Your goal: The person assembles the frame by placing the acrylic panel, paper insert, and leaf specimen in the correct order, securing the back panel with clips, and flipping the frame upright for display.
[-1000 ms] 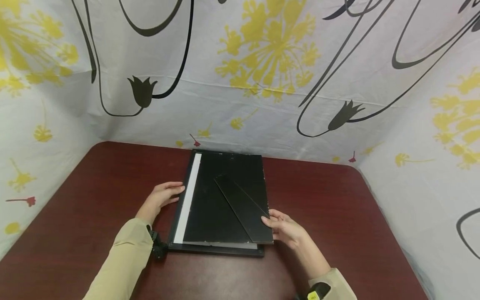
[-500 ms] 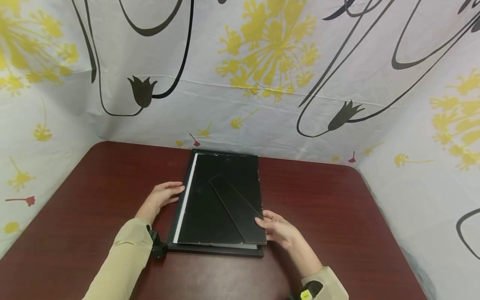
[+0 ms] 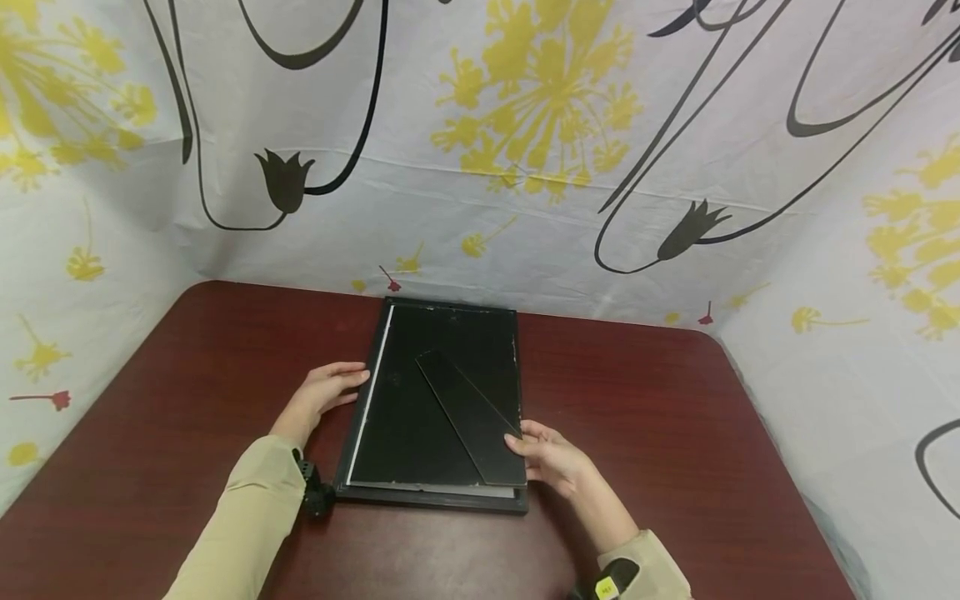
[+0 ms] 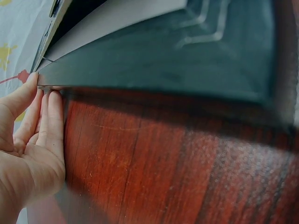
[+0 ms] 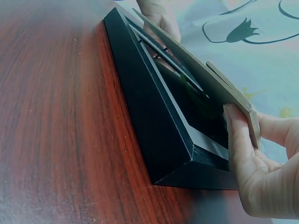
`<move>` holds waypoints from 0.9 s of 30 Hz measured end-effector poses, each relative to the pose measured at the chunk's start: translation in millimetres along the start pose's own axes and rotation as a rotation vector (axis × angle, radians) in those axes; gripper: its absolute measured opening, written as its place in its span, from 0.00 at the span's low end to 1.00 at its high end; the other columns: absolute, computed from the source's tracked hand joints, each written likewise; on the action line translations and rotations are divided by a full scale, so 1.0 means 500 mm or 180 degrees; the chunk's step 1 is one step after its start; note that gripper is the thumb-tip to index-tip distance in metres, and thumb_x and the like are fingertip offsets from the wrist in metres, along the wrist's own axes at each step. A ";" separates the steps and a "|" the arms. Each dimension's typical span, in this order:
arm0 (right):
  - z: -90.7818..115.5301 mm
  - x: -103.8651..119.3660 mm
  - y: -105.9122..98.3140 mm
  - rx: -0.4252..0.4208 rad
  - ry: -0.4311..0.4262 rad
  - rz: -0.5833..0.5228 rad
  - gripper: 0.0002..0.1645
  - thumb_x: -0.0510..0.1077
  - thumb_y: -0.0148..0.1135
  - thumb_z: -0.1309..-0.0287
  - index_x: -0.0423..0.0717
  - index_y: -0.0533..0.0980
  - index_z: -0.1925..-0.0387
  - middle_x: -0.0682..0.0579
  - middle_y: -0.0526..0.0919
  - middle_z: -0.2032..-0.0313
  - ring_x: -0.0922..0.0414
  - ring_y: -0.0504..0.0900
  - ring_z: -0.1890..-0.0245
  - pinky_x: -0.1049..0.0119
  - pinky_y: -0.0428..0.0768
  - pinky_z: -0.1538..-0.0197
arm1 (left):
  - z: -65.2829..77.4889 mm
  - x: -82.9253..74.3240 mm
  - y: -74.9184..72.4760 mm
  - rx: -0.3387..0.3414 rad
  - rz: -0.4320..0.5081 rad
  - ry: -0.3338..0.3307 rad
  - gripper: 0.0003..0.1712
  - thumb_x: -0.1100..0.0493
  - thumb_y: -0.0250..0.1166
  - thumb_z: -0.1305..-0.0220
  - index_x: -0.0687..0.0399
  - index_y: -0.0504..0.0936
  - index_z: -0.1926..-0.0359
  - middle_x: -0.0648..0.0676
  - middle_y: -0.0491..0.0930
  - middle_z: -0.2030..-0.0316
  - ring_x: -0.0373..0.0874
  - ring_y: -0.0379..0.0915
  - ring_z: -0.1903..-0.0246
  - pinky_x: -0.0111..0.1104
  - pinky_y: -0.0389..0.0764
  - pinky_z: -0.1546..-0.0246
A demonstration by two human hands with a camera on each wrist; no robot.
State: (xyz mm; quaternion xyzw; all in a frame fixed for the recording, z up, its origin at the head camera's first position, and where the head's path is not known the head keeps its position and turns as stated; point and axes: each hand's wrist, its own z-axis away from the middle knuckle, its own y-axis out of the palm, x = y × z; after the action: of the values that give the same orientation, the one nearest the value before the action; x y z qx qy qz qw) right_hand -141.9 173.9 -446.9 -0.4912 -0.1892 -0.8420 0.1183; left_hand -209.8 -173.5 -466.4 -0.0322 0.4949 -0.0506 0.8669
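head view: nearer, the right hand (image 3: 555, 460) pinches the lower right edge of a black backing board (image 3: 405, 400), raw tan along its rim; the board lies leftward, tilted over a smooth frame (image 3: 405, 500), long axis toward the wood-grained worktop's (image 3: 637, 392) far edge. farther, the left hand (image 3: 322, 396) touches the frame's side, fingers nearly straight.

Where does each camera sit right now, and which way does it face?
Head: worn on the head, facing forward and down at the black frame, backing board and table; left hand, right hand and both sleeves show.
Left wrist: on that wrist, facing along the frame's side; the left hand shows at picture left.
Right wrist: on that wrist, facing a frame corner and the board's raised edge; the right hand shows, with the left beyond.
Shared: both wrist views show frame and table.
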 end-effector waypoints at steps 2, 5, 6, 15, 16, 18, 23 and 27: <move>-0.001 0.003 0.002 0.0002 -0.0012 -0.0030 0.08 0.39 0.53 0.39 0.47 0.66 0.58 0.62 0.82 0.70 0.64 0.82 0.71 0.69 0.81 0.68 | 0.000 0.000 0.001 -0.0002 -0.0003 0.0010 0.31 0.54 0.60 0.38 0.60 0.64 0.36 0.62 0.61 0.35 0.53 0.59 0.36 0.42 0.69 0.39; -0.004 0.006 0.005 -0.0026 0.0009 -0.0048 0.07 0.38 0.54 0.41 0.49 0.65 0.63 0.62 0.82 0.73 0.65 0.82 0.74 0.70 0.81 0.71 | 0.000 0.000 0.002 0.0009 0.0000 0.0007 0.31 0.55 0.59 0.38 0.60 0.64 0.36 0.62 0.60 0.35 0.53 0.59 0.36 0.41 0.70 0.39; -0.005 0.006 0.006 -0.0046 0.0023 -0.0029 0.08 0.38 0.55 0.41 0.49 0.65 0.64 0.62 0.82 0.74 0.65 0.81 0.75 0.70 0.81 0.72 | -0.001 0.000 0.002 0.0013 0.0007 0.0011 0.31 0.55 0.59 0.38 0.61 0.63 0.36 0.62 0.60 0.35 0.53 0.59 0.36 0.41 0.70 0.39; -0.008 0.016 0.012 -0.0375 0.0154 0.0507 0.42 0.41 0.57 0.44 0.26 0.47 0.37 0.57 0.77 0.75 0.68 0.75 0.86 0.75 0.77 0.81 | -0.003 -0.002 0.000 -0.0021 0.0043 0.0019 0.31 0.55 0.60 0.39 0.61 0.64 0.37 0.62 0.61 0.36 0.50 0.63 0.39 0.39 0.71 0.40; -0.007 0.017 0.014 -0.0384 0.0169 0.0578 0.43 0.41 0.57 0.44 0.25 0.46 0.37 0.57 0.77 0.76 0.68 0.75 0.87 0.76 0.76 0.83 | -0.003 -0.002 0.000 -0.0028 0.0040 0.0003 0.31 0.55 0.60 0.39 0.60 0.65 0.37 0.61 0.62 0.36 0.50 0.63 0.39 0.39 0.71 0.40; -0.008 0.019 0.018 -0.0381 0.0193 0.0684 0.41 0.41 0.58 0.44 0.25 0.49 0.38 0.56 0.78 0.81 0.67 0.75 0.89 0.75 0.76 0.85 | -0.001 -0.002 -0.001 -0.0021 0.0009 0.0003 0.31 0.55 0.60 0.39 0.60 0.64 0.37 0.62 0.61 0.35 0.50 0.62 0.38 0.39 0.71 0.40; -0.010 0.019 0.024 -0.0425 0.0244 0.0900 0.39 0.41 0.58 0.43 0.25 0.52 0.39 0.54 0.75 0.88 0.66 0.73 0.92 0.75 0.76 0.87 | 0.000 -0.001 0.000 -0.0021 0.0011 -0.0005 0.32 0.54 0.60 0.39 0.60 0.64 0.36 0.61 0.61 0.35 0.51 0.61 0.37 0.39 0.71 0.40; -0.011 0.019 0.022 -0.0516 0.0251 0.1056 0.38 0.41 0.59 0.43 0.25 0.53 0.39 0.54 0.72 0.88 0.67 0.70 0.94 0.74 0.76 0.87 | -0.001 -0.002 0.003 -0.0056 0.0019 0.0005 0.32 0.55 0.60 0.39 0.60 0.64 0.36 0.61 0.61 0.35 0.51 0.61 0.38 0.39 0.71 0.40</move>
State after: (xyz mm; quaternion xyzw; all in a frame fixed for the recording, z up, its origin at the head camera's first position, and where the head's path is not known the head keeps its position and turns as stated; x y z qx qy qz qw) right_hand -146.6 161.6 -438.7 -0.4903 -0.0324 -0.8420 0.2228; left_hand -210.6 -171.9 -466.0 -0.0384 0.4961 -0.0435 0.8663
